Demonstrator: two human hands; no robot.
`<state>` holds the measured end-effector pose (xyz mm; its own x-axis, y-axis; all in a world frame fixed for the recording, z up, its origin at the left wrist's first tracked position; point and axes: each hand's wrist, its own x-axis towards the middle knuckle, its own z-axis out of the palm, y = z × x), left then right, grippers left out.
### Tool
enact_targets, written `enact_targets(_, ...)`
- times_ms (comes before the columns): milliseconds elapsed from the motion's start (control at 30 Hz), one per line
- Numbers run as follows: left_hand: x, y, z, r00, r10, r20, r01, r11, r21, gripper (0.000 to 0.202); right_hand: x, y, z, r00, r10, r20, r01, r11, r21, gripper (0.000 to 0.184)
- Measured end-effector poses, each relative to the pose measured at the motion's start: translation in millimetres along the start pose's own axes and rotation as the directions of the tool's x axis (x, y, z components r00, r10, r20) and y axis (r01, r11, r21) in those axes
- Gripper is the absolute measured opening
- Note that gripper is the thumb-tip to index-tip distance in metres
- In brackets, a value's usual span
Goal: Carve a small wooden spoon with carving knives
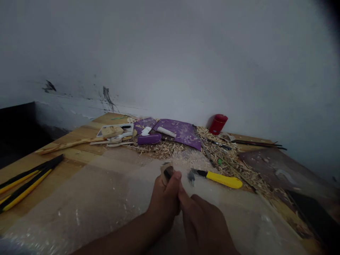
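My left hand [165,200] is closed around a small pale wooden piece [166,165], whose top end sticks out above the fist. A dark flat strip lies against the wood beside the thumb; its kind I cannot make out. My right hand [204,219] presses close against the left one, fingers curled, with a fingertip touching near the left thumb. Whatever the right fingers hold is hidden. Just to the right lies a yellow-handled tool [224,179] with a black neck, a small grey metal piece [191,177] at its tip.
Clear plastic sheeting [106,191] covers the wooden table [77,159]. Behind lie wood shavings [164,148], purple sheets [183,131], a white tray [130,131] and a red can [218,124] by the wall. Yellow-and-black tools [34,180] lie left, thin rods [257,143] right.
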<state>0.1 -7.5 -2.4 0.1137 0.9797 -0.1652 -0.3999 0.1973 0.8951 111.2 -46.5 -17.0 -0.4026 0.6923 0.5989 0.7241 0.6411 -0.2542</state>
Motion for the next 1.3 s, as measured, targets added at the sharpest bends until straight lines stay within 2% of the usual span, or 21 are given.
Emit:
enact_targets(67, 2, -1, -1.1, 0.998, -0.065, 0.023, 0.065, 0.998, 0.021, 0.036, 4, 1, -5, 0.998, 0.055, 0.033, -0.059, 0.992, 0.110, 0.034)
enact_targets(167, 8, 0, -6.9, 0.980, -0.078, 0.184, 0.072, 0.997, 0.042, 0.035, 9, 4, -19, 0.984, 0.139, 0.109, -0.164, 0.948, 0.274, 0.032)
enact_targets(233, 13, 2, -12.8, 0.954, -0.062, 0.293, 0.054, 0.998, 0.033, 0.035, 11, 6, -31, 0.968, 0.172, 0.185, -0.223, 0.927, 0.303, 0.033)
enact_targets(300, 16, 4, -18.4, 0.930, -0.073, 0.360, 0.062, 0.997, 0.040, 0.036, 11, 8, -42, 0.951, 0.169, 0.260, -0.238, 0.936, 0.260, 0.035)
enact_targets(433, 17, 6, -24.8, 0.899, -0.122, 0.420, 0.082, 0.990, 0.111, 0.039, 10, 10, -56, 0.932, 0.126, 0.341, -0.168, 0.981, 0.097, 0.039)
enact_targets(600, 17, 4, -24.9, 0.889, -0.129, 0.440, 0.062, 0.984, 0.164, 0.039, 7, 11, -63, 0.930, 0.096, 0.355, -0.090, 0.995, -0.031, 0.042)
enact_targets(667, 16, 3, -22.6, 0.895, -0.133, 0.426, 0.066, 0.984, 0.168, 0.040, 7, 11, -62, 0.933, 0.086, 0.350, -0.082, 0.996, -0.027, 0.042)
enact_targets(733, 14, 2, -18.7, 0.919, -0.132, 0.371, 0.072, 0.983, 0.171, 0.041, 7, 10, -60, 0.937, 0.086, 0.338, -0.086, 0.996, -0.015, 0.042)
enact_targets(833, 9, 0, -11.6, 0.965, -0.119, 0.232, 0.082, 0.983, 0.163, 0.041, 6, 8, -53, 0.949, 0.090, 0.304, -0.095, 0.995, 0.000, 0.041)
enact_targets(900, 6, 0, -7.4, 0.981, -0.127, 0.150, 0.104, 0.982, 0.155, 0.041, 6, 7, -48, 0.957, 0.074, 0.279, -0.084, 0.996, 0.023, 0.040)
enact_targets(1000, 4, 1, -3.2, 0.985, -0.144, 0.091, 0.128, 0.979, 0.157, 0.040, 6, 6, -38, 0.972, 0.047, 0.229, -0.063, 0.996, 0.065, 0.038)
enact_targets(1167, 5, 3, -2.1, 0.992, -0.125, 0.001, 0.124, 0.985, 0.116, 0.035, 0, 5, -16, 0.997, 0.010, 0.072, -0.014, 0.998, 0.063, 0.038)
enact_targets(1300, 4, -2, -3.5, 0.994, -0.111, 0.007, 0.110, 0.993, 0.048, 0.034, -2, 4, -2, 0.999, 0.010, 0.032, -0.012, 0.998, 0.066, 0.036)
